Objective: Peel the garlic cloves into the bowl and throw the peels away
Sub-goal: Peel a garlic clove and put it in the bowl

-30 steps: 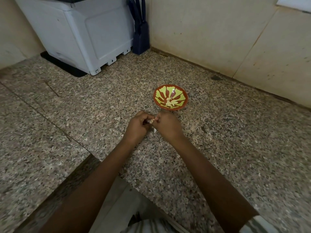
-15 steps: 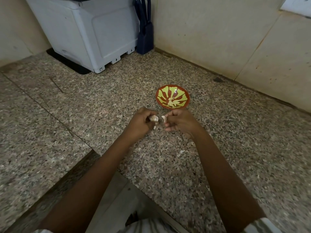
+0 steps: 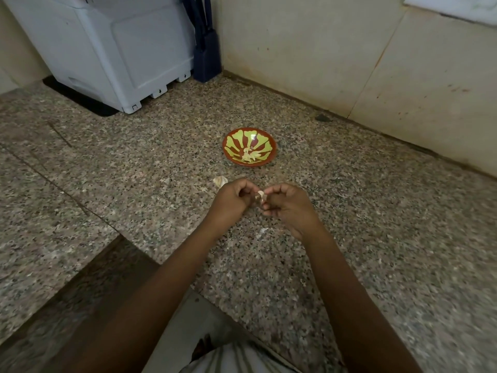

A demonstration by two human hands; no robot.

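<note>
Pale garlic clove (image 3: 260, 196) pinched near red-yellow bowl (image 3: 271, 153) of peeled cloves (image 3: 250, 155)

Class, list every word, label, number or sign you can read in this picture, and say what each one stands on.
None can be read.
White appliance: small dark marks near its feet, too small to read.
Bowl: painted pattern only, no lettering.
Paper at top right: faint marks, illegible.

I see a speckled granite worktop (image 3: 376, 238), polished but dull in this light. The bowl (image 3: 271, 146) looks glazed and glossy, catching a highlight. The grey appliance (image 3: 121, 49) reads as smooth matt plastic. The peel (image 3: 220, 181) seems dry, papery.
</note>
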